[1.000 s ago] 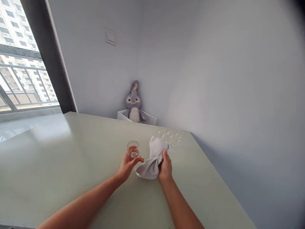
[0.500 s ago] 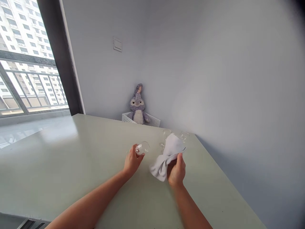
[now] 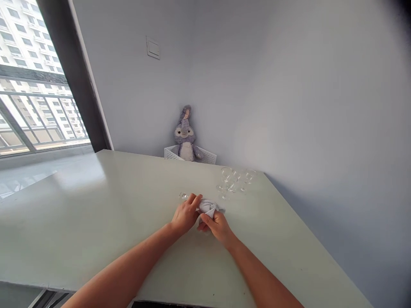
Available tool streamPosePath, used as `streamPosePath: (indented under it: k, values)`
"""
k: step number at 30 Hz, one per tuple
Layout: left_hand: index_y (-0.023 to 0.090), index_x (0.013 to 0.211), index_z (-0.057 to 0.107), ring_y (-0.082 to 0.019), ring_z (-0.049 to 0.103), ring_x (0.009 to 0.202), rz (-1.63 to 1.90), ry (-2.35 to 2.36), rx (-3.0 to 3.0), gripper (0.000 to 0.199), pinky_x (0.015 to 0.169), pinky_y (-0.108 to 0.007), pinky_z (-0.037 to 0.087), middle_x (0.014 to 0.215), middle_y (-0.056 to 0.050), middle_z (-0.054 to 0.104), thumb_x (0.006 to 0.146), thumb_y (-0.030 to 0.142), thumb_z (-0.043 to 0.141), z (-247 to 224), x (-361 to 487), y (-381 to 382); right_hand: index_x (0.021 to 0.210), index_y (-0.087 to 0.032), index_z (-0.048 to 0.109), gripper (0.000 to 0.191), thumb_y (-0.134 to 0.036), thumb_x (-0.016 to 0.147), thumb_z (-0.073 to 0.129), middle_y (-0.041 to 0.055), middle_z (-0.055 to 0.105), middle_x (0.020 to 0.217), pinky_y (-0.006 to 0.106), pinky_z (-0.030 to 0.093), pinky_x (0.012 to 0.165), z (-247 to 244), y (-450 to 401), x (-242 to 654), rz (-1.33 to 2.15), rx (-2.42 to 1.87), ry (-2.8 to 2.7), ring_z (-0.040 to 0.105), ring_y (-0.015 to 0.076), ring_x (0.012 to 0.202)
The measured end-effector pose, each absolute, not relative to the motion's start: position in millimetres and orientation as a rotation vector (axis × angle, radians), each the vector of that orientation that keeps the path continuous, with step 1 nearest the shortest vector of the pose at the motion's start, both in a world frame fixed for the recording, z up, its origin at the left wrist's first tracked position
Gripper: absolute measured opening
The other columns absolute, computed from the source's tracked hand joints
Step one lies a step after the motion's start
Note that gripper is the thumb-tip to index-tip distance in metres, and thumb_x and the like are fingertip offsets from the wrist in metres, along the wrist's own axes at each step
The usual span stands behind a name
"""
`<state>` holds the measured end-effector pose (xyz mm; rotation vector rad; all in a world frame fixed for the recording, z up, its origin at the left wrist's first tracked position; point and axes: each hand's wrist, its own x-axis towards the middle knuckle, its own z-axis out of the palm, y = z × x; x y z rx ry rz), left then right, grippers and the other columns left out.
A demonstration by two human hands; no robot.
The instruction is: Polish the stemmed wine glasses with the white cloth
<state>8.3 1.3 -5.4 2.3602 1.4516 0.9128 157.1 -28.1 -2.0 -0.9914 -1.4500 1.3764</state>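
Note:
My left hand point(image 3: 186, 213) is closed around a small clear stemmed glass point(image 3: 183, 195). One clear end of the glass shows past the fingers on the left; the rest is hidden by the hand and cloth. My right hand point(image 3: 215, 224) grips a white cloth point(image 3: 208, 206), bunched up and pressed against the glass's right end. Both hands are close together, over the middle of the pale green table point(image 3: 135, 188). Beyond them to the right stands a group of several clear stemmed glasses point(image 3: 231, 182).
At the table's far edge, a purple plush toy point(image 3: 185, 137) sits in a white perforated basket point(image 3: 208, 158). Grey walls rise behind and to the right, with a light switch point(image 3: 153, 48). A dark-framed window point(image 3: 64, 64) is at the left.
The right hand has moved left with the cloth, which was hanging loosely and is now bunched against the glass. The glasses behind have come into fuller view.

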Motion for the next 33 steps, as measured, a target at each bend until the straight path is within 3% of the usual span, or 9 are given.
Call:
streamPosePath:
  k: [4,8,13,18,21,24,26,33]
  values:
    - [0.032,0.128,0.036,-0.019,0.056,0.084,1.048,1.345,2.368,0.058,0.069,-0.029,0.044,0.114,-0.006,0.048,0.075,0.015,0.052,-7,6,4,0.082,-0.015,0.061,0.036,-0.049,0.071,0.062,0.001,0.061,0.057,0.028,0.048,0.044,5,-24,158,1.575,-0.908,-1.016,0.058,0.015,0.044]
    - [0.033,0.118,0.05,-0.017,0.056,0.08,1.09,1.26,2.351,0.045,0.076,-0.03,0.044,0.108,-0.005,0.052,0.075,0.029,0.059,-5,3,9,0.08,-0.014,0.058,0.038,-0.052,0.075,0.057,-0.0009,0.058,0.05,0.023,0.046,0.042,12,-21,163,1.712,-0.89,-0.755,0.055,0.0112,0.04]
    - [0.029,0.114,0.056,-0.012,0.051,0.06,1.046,1.08,1.917,0.045,0.061,-0.027,0.046,0.091,-0.004,0.056,0.071,0.04,0.062,9,-4,13,0.085,-0.015,0.063,0.032,-0.045,0.075,0.059,0.0004,0.062,0.06,0.028,0.049,0.054,25,-32,168,1.432,-0.91,-1.358,0.062,0.0158,0.053]
    - [0.02,0.11,0.059,-0.011,0.05,0.052,0.682,0.799,1.593,0.048,0.053,-0.025,0.044,0.076,-0.004,0.058,0.073,0.051,0.056,19,-4,9,0.073,-0.018,0.065,0.025,-0.043,0.074,0.06,-0.0039,0.054,0.05,0.022,0.038,0.039,23,-35,168,1.133,-1.086,-1.582,0.056,0.0129,0.038]
    - [0.026,0.121,0.049,-0.011,0.054,0.058,0.879,1.125,1.842,0.045,0.06,-0.027,0.047,0.096,-0.005,0.058,0.081,0.045,0.047,15,6,1,0.074,-0.017,0.062,0.029,-0.046,0.072,0.061,-0.0035,0.056,0.051,0.021,0.038,0.037,17,-27,167,1.29,-1.122,-1.208,0.055,0.012,0.036]
    - [0.031,0.125,0.041,-0.016,0.056,0.086,0.947,1.37,2.433,0.042,0.076,-0.031,0.047,0.118,-0.005,0.051,0.084,0.029,0.046,9,16,-6,0.068,-0.016,0.056,0.028,-0.042,0.069,0.067,-0.005,0.053,0.046,0.021,0.044,0.041,13,-20,165,1.512,-1.043,-0.655,0.051,0.0085,0.036]
    - [0.029,0.126,0.041,-0.02,0.053,0.095,0.897,1.414,2.76,0.044,0.081,-0.035,0.045,0.119,-0.006,0.051,0.082,0.026,0.049,7,17,-7,0.066,-0.017,0.053,0.026,-0.038,0.068,0.07,-0.0071,0.049,0.042,0.02,0.045,0.043,14,-20,164,1.615,-0.963,-0.406,0.046,0.0062,0.035]
    - [0.027,0.122,0.046,-0.017,0.052,0.084,1.164,1.353,3.119,0.039,0.08,-0.031,0.042,0.111,-0.006,0.057,0.084,0.032,0.048,10,6,-4,0.066,-0.019,0.05,0.026,-0.038,0.071,0.067,-0.0082,0.041,0.037,0.02,0.043,0.041,21,-33,158,1.763,-0.811,-0.358,0.043,0.0074,0.034]
